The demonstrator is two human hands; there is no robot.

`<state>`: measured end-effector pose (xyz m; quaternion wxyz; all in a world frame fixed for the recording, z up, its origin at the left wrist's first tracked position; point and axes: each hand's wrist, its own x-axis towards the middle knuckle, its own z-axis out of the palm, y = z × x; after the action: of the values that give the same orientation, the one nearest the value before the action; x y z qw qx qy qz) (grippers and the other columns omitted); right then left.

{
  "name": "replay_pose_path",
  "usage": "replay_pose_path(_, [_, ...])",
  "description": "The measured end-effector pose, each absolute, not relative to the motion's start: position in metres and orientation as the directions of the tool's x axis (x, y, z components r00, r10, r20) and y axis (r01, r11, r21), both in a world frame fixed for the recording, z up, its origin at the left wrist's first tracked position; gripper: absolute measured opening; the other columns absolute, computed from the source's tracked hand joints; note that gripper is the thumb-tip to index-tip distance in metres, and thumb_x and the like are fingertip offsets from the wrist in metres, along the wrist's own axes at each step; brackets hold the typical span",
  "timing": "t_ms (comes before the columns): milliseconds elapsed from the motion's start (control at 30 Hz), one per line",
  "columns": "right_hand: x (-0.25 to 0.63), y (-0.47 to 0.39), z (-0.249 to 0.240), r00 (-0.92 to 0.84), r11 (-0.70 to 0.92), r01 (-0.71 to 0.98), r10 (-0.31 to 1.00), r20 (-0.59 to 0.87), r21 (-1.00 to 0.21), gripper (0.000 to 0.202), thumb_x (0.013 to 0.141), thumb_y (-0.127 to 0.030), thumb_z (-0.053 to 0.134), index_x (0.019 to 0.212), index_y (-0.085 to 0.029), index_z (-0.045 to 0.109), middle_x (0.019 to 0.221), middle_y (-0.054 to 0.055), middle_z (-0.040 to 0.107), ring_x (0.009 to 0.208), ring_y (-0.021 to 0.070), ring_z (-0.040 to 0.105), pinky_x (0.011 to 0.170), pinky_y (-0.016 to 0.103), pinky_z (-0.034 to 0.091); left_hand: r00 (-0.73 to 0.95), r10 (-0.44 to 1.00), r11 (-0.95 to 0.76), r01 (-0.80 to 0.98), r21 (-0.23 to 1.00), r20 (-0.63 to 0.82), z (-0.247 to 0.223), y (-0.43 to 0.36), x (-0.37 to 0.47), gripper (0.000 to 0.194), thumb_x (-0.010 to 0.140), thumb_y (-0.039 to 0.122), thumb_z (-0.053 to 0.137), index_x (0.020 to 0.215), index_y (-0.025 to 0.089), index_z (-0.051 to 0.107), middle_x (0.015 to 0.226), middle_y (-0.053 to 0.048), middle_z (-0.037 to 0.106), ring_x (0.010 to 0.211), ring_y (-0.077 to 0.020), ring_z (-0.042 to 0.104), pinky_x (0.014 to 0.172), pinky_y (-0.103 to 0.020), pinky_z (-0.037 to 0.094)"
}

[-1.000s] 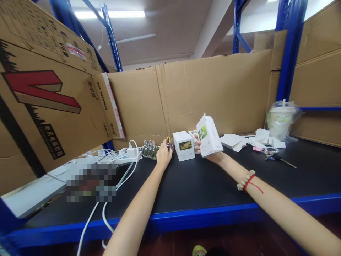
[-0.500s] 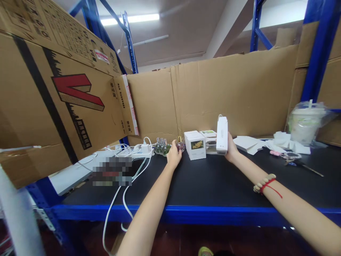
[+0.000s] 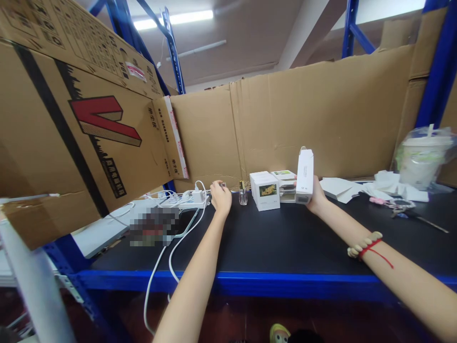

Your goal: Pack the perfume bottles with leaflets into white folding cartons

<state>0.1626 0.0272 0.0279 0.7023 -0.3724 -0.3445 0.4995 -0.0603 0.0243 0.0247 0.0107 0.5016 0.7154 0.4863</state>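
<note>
My left hand (image 3: 222, 199) is curled around a small glass perfume bottle whose silver cap (image 3: 223, 185) shows above the fingers; the hand hides the other bottles in that row. To its right stands one perfume bottle (image 3: 243, 195) with a gold neck, upright and apart from the hand. My right hand (image 3: 316, 196) grips a narrow white carton (image 3: 304, 177) from the right, holding it upright above the table, its top flap raised. Between the hands are white boxes with a plant picture on the front (image 3: 267, 193), and flatter boxes (image 3: 285, 183) lie behind the carton.
On the left are a power strip (image 3: 189, 202), white cables and a blurred-out flat item. White folded papers (image 3: 341, 189), keys (image 3: 402, 205) and a bagged drink cup (image 3: 423, 159) lie to the right. Cardboard walls (image 3: 321, 109) enclose the black table (image 3: 271, 243).
My left hand has moved left, from beside the gold-necked bottle to the row of silver-capped bottles. My right hand still holds the carton, and the view has shifted slightly.
</note>
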Motion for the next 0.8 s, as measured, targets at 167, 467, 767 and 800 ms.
replay_pose_path(167, [0.169,0.033,0.024,0.289,0.206,-0.443,0.954,0.078,-0.872,0.02,0.082,-0.025,0.036,0.079,-0.023,0.056,0.052,-0.003,0.06,0.039,0.0133,0.052,0.038,0.025,0.041,-0.558,0.754,0.12,0.636,0.762,0.347,0.015,0.033,-0.069,0.023,0.084,0.023,0.035,0.097,0.018,0.053,0.108,-0.014,0.057,0.106,-0.0269,0.053,0.084,-0.04,0.045])
replay_pose_path(467, [0.158,0.02,0.031,0.352,0.149,-0.454,0.936,-0.023,-0.878,0.026,0.085,-0.026,0.034,0.078,-0.022,0.059,0.047,-0.004,0.059,0.045,0.0138,0.057,0.045,0.024,0.047,-0.547,0.77,0.147,0.653,0.742,0.329,0.016,0.027,-0.069,0.024,0.084,0.036,0.041,0.095,0.02,0.055,0.11,-0.011,0.058,0.104,-0.0247,0.055,0.083,-0.036,0.046])
replay_pose_path(767, [0.144,0.014,0.029,0.302,0.22,-0.288,0.944,0.13,-0.932,0.048,0.088,-0.051,0.027,0.095,-0.022,0.064,0.074,0.001,0.072,0.074,0.0163,0.067,0.068,0.026,0.053,-0.398,0.838,0.158,0.833,0.531,0.374,0.01,0.023,-0.066,0.03,0.076,0.02,0.056,0.105,0.02,0.048,0.115,-0.008,0.052,0.097,-0.0215,0.059,0.078,-0.031,0.047])
replay_pose_path(800, [0.143,0.014,0.029,0.269,0.211,-0.277,0.954,0.135,-0.937,0.049,0.088,-0.052,0.026,0.095,-0.023,0.065,0.076,0.002,0.072,0.075,0.0165,0.067,0.069,0.026,0.053,-0.387,0.844,0.153,0.838,0.524,0.372,0.011,0.022,-0.065,0.029,0.077,0.019,0.055,0.105,0.02,0.048,0.115,-0.008,0.053,0.097,-0.0216,0.059,0.079,-0.031,0.047])
